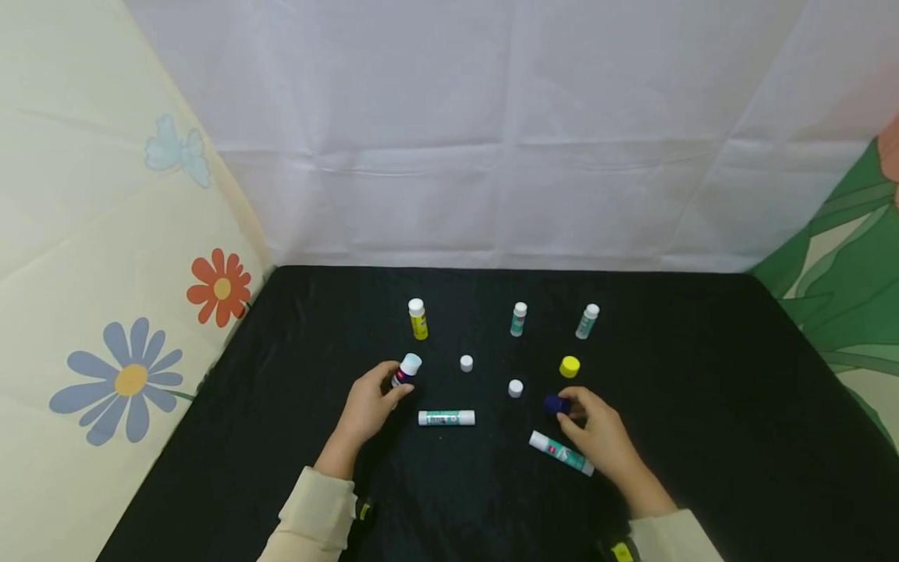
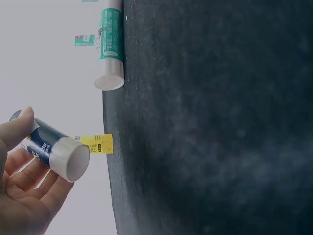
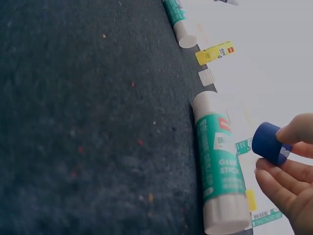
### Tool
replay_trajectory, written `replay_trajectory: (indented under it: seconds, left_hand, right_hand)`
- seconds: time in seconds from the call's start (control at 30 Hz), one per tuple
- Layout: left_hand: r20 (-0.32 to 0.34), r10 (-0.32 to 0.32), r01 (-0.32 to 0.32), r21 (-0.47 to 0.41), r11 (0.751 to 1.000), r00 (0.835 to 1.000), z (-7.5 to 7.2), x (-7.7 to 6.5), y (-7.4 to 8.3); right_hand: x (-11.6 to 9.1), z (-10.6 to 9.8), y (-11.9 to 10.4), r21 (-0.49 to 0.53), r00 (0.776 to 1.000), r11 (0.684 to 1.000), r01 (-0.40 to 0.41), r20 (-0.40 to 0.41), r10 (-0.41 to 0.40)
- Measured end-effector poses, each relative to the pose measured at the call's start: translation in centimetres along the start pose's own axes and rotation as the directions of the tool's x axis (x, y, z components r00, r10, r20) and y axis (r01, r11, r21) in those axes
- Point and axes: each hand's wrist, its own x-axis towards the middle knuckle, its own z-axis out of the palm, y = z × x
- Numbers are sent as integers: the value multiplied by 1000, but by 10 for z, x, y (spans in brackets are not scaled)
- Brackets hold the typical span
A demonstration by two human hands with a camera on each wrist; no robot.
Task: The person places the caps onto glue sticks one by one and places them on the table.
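Note:
My left hand (image 1: 370,402) grips a dark blue glue stick (image 1: 403,376), thumb on one side and fingers on the other. Its white end (image 2: 71,159) points away from the palm in the left wrist view. On the right, my right hand (image 1: 597,429) pinches a blue cap (image 3: 267,143) between thumb and fingers, above the table. Below that hand lies a green-and-white glue stick (image 1: 562,453). Another green-and-white glue stick (image 1: 446,418) lies sideways, to the right of my left hand.
Farther back on the black cloth (image 1: 316,312) stand a yellow glue stick (image 1: 418,320) and two green ones (image 1: 518,320) (image 1: 587,321). Between the hands sit two white caps (image 1: 467,363) (image 1: 516,388). A yellow cap (image 1: 570,367) is just beyond my right hand.

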Motion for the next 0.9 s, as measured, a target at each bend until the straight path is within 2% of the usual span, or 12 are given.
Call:
replay_trajectory:
  seconds: [0.13, 0.27, 0.63, 0.9]
  left_hand:
    - [-4, -10, 10, -20, 1000, 1000, 1, -1, 2]
    - [-8, 9, -9, -30, 999, 1000, 3, -2, 4]
    - [17, 113, -113, -17, 993, 993, 6, -5, 7]
    - [34, 132, -132, -7, 991, 991, 8, -7, 10]
  right_hand:
    - [0, 3, -2, 13, 998, 999, 41, -44, -40]
    - [-1, 4, -4, 20, 997, 999, 50, -68, -48]
    - [-2, 5, -8, 36, 998, 999, 33, -51, -31]
    - [-2, 8, -10, 82, 999, 996, 32, -47, -28]
